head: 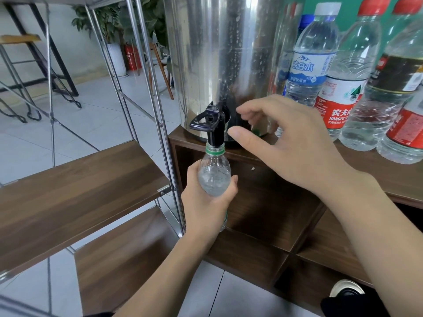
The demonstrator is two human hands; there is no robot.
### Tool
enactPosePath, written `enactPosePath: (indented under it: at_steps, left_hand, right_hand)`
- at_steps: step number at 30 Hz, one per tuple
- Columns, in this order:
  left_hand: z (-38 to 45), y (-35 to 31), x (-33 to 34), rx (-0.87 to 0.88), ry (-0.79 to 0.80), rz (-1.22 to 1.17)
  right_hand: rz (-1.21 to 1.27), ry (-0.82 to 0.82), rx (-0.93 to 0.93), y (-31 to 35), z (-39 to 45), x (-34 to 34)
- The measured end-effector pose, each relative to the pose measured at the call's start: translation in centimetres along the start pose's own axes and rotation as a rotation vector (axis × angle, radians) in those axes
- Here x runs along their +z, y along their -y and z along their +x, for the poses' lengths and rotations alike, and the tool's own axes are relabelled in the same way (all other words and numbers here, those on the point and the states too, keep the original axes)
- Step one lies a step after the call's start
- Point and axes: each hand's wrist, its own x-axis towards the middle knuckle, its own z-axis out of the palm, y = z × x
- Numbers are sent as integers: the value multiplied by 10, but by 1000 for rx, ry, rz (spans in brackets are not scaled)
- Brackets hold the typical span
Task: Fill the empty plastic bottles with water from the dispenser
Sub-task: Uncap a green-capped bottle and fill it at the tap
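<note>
Left grip holds bottle under tap; right grip hovers wide (touching nothing). Slight tilt could spill water.

The dark wood cabinet carries the steel dispenser and several water bottles.

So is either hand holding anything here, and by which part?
The left hand grips the clear plastic bottle around its body, below the shoulder, with its mouth under the black tap. The right hand holds nothing.
</note>
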Motion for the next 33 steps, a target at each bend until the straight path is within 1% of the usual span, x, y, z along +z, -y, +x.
enactPosePath:
  at_steps: [4, 8, 10, 15, 23, 33]
  left_hand:
    - [0, 1, 1, -18, -12, -28]
    - [1, 1, 2, -26, -21, -28]
    - [1, 1, 2, -31, -22, -30]
    - [2, 1, 2, -45, -18, -42]
    - [3, 4, 3, -31, -28, -50]
    - [3, 3, 2, -28, -22, -73]
  right_hand:
    - [38, -81, -125, 15, 8, 2]
    - [84, -52, -183, 27, 14, 6]
    - [72, -34, -181, 31, 15, 9]
    - [35, -60, -168, 36, 17, 10]
    - [13, -52, -157, 39, 17, 9]
    - [27, -55, -138, 39, 16, 11]
